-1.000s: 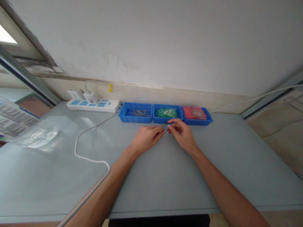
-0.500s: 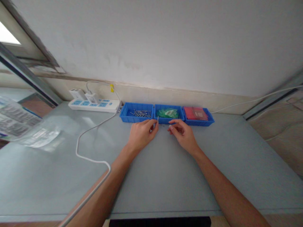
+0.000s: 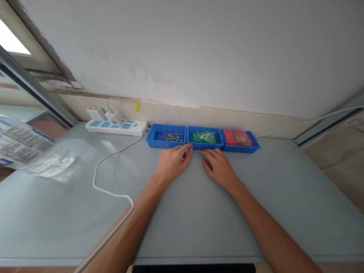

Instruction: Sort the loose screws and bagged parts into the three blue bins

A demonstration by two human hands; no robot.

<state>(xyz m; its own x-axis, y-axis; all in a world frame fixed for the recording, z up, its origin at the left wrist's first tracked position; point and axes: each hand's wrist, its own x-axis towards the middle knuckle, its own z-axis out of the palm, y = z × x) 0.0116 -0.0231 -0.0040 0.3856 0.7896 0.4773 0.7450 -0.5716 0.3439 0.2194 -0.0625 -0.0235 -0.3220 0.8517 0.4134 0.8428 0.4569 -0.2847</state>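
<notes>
My left hand [image 3: 173,163] lies palm down on the grey table [image 3: 182,212], fingers stretched toward the blue bins, and nothing shows in it. My right hand [image 3: 219,167] rests flat beside it, fingers apart and holding nothing. A tiny metal piece [image 3: 196,152] seems to lie on the table between the fingertips of both hands. Just beyond the fingers stand three blue bins in a row. The left bin [image 3: 155,141] holds small metal screws, the middle bin [image 3: 205,145] holds green packets, and the right bin [image 3: 254,146] holds red packets.
A white power strip [image 3: 113,126] with plugged adapters lies along the back wall at the left. Its white cable [image 3: 112,193] loops across the table to the front edge. A clear plastic bag [image 3: 31,151] lies at the far left. The wall runs right behind the bins.
Both hands have gone from pinching a small pin between them to lying flat on the table. The pin that the left hand held upright is no longer seen in it.
</notes>
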